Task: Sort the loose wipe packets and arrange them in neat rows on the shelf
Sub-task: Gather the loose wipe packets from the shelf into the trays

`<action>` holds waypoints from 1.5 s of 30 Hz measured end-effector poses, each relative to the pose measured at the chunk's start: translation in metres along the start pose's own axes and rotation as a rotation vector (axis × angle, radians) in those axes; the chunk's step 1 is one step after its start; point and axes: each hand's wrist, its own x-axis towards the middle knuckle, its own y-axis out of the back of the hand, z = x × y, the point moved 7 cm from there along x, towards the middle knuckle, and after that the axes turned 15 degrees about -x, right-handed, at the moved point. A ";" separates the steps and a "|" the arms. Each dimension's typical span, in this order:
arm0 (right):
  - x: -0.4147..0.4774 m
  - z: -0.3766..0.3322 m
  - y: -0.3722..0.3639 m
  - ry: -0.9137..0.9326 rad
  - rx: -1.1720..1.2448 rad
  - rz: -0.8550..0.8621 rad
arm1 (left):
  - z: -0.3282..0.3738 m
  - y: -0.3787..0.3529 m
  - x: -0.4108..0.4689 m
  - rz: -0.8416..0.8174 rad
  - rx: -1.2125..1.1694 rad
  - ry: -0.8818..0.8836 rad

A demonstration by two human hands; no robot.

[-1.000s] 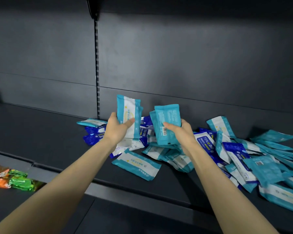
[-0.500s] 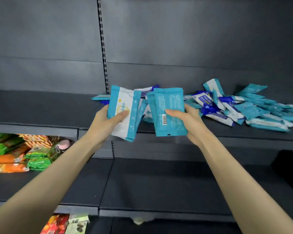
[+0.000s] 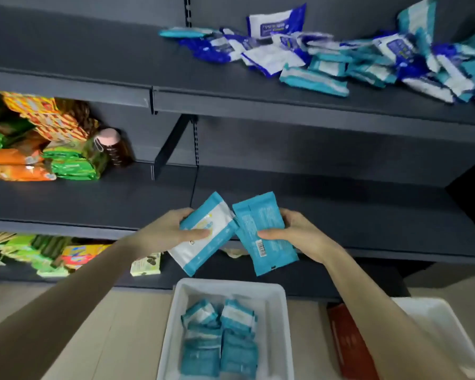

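Observation:
My left hand (image 3: 165, 231) grips a teal-and-white wipe packet (image 3: 203, 242), printed face up. My right hand (image 3: 299, 234) grips a teal packet (image 3: 263, 231) with its barcode side showing. Both packets hang side by side, nearly touching, above a white bin (image 3: 279, 325) on the floor that holds several teal packets (image 3: 220, 341) in rows. A loose heap of teal and dark blue wipe packets (image 3: 327, 58) lies on the upper dark shelf (image 3: 93, 61), far above both hands.
Orange, green and patterned snack bags (image 3: 39, 149) and a pink-capped bottle (image 3: 113, 146) fill the middle shelf's left bay. More packs (image 3: 39, 253) lie on the lowest shelf. A second white bin (image 3: 439, 325) and a red box (image 3: 348, 344) stand at the right.
Both hands have come down from the upper shelf with their packets to just above the white bin. The view has tilted downward, bringing the floor and bins into sight.

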 end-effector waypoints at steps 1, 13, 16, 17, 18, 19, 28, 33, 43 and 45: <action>0.010 0.019 -0.012 -0.038 -0.014 -0.030 | -0.022 0.000 0.008 0.000 0.041 0.022; 0.119 0.249 -0.151 -0.325 -0.325 -0.233 | -0.296 -0.040 0.105 -0.244 0.441 0.313; 0.141 0.302 -0.178 -0.368 -0.409 -0.268 | -0.356 -0.052 0.128 -0.266 0.507 0.370; 0.147 0.317 -0.186 -0.375 -0.419 -0.270 | -0.375 -0.055 0.135 -0.264 0.520 0.386; 0.154 0.331 -0.194 -0.372 -0.430 -0.268 | -0.392 -0.059 0.143 -0.264 0.522 0.390; 0.160 0.344 -0.201 -0.366 -0.445 -0.268 | -0.409 -0.062 0.149 -0.266 0.520 0.396; 0.202 0.425 -0.240 -0.298 -0.596 -0.106 | -0.502 -0.073 0.181 -0.163 0.659 0.334; 0.206 0.430 -0.253 -0.190 -0.682 -0.125 | -0.511 -0.081 0.180 -0.137 0.803 0.232; 0.192 0.418 -0.253 -0.179 -0.880 -0.245 | -0.493 -0.089 0.156 -0.278 0.861 0.278; 0.184 0.407 -0.244 -0.214 -0.830 -0.255 | -0.480 -0.085 0.150 -0.266 0.826 0.303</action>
